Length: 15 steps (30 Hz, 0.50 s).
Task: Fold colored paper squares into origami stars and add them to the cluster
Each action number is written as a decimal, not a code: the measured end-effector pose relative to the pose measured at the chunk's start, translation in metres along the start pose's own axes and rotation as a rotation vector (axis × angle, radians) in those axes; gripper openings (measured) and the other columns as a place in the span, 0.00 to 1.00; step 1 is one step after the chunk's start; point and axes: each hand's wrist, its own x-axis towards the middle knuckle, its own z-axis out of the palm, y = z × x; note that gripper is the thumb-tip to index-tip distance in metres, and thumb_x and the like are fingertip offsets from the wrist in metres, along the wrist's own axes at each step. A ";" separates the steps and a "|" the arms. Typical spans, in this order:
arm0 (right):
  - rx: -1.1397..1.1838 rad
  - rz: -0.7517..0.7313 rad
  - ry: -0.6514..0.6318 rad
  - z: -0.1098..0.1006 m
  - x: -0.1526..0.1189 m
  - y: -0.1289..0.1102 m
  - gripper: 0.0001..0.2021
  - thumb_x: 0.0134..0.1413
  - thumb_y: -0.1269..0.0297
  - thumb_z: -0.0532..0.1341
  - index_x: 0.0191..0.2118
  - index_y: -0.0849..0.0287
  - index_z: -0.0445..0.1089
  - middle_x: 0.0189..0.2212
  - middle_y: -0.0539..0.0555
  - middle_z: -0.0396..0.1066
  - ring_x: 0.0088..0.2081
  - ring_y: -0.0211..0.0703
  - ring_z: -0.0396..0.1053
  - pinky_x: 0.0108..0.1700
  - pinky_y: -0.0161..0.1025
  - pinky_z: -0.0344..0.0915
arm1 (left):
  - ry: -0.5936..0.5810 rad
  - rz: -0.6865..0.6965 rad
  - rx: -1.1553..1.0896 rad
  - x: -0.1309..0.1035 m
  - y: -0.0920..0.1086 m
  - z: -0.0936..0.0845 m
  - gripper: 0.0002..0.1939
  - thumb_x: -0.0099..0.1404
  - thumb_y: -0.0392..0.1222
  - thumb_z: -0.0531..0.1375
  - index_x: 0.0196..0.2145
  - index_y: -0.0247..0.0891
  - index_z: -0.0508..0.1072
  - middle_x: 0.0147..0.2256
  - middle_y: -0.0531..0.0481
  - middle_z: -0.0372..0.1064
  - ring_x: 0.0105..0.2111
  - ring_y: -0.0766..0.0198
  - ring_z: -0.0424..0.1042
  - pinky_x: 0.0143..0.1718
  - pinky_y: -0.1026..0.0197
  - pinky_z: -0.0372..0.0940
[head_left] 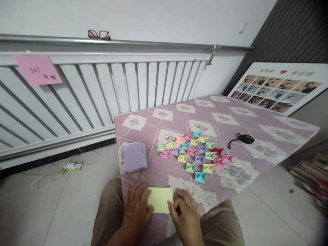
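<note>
The yellow sheet lies flat on the patterned cloth of the worktop, between the two hands, and clock directions run from it, with twelve pointing to the radiator. At nine o'clock, the left hand has its forefinger and thumb at the sheet's edge, the other fingers loosely bent. At three o'clock, the right hand has its thumb on the opposite edge and its fingers curled. Whether either pinches the paper or only presses it, I cannot tell.

Uneven pressure from the thumbs could skew the sheet or put a stray crease in it, and the soft cloth beneath gives less firm backing than a bare top. The untidy paper stack, at eleven o'clock, sits close to the worktop's side edge; a catch from the left hand could spill it floorward. Towards one and two o'clock, the small folded paper shapes sit light and closely grouped, so one brush from the right hand might tip several. The tape measure, farther out at two o'clock, poses little risk unless its strap snags.
</note>
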 end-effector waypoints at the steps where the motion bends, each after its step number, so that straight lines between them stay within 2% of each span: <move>1: 0.007 0.009 -0.003 0.000 0.000 0.000 0.09 0.54 0.59 0.60 0.25 0.54 0.64 0.45 0.57 0.71 0.51 0.56 0.65 0.48 0.54 0.63 | 0.031 0.097 0.018 0.001 -0.001 0.001 0.18 0.61 0.37 0.59 0.50 0.46 0.68 0.52 0.49 0.67 0.55 0.54 0.58 0.59 0.45 0.41; 3: 0.027 0.015 -0.010 0.001 0.001 0.002 0.06 0.54 0.60 0.59 0.29 0.54 0.66 0.44 0.57 0.72 0.50 0.55 0.65 0.49 0.55 0.63 | 0.044 0.276 0.013 0.004 0.000 0.002 0.13 0.65 0.37 0.58 0.46 0.48 0.70 0.48 0.52 0.69 0.53 0.57 0.60 0.61 0.49 0.36; 5: 0.048 -0.005 -0.002 0.000 0.002 0.005 0.04 0.56 0.62 0.57 0.35 0.55 0.67 0.43 0.57 0.72 0.49 0.53 0.67 0.50 0.54 0.64 | -0.016 0.389 -0.019 0.008 0.001 0.002 0.07 0.67 0.39 0.57 0.41 0.48 0.71 0.42 0.55 0.71 0.49 0.61 0.63 0.62 0.49 0.32; 7: 0.059 -0.044 0.042 -0.003 0.001 0.006 0.08 0.57 0.64 0.55 0.42 0.56 0.67 0.44 0.58 0.72 0.48 0.51 0.68 0.50 0.52 0.65 | -0.120 0.423 -0.032 0.011 0.003 0.001 0.04 0.68 0.41 0.57 0.39 0.46 0.71 0.39 0.55 0.71 0.44 0.62 0.65 0.62 0.47 0.34; 10: 0.037 -0.125 0.076 -0.008 -0.006 -0.002 0.13 0.58 0.65 0.54 0.49 0.56 0.66 0.46 0.58 0.72 0.49 0.50 0.69 0.50 0.50 0.65 | -0.236 0.419 -0.035 0.013 0.003 -0.002 0.06 0.69 0.42 0.55 0.42 0.45 0.71 0.41 0.52 0.70 0.45 0.61 0.65 0.62 0.45 0.38; 15: 0.005 -0.389 -0.109 -0.005 -0.027 -0.028 0.20 0.53 0.72 0.56 0.52 0.50 0.65 0.45 0.50 0.75 0.46 0.44 0.72 0.50 0.45 0.65 | -0.314 0.447 -0.056 0.009 -0.002 -0.005 0.07 0.67 0.42 0.57 0.43 0.46 0.72 0.46 0.51 0.69 0.49 0.58 0.63 0.61 0.47 0.41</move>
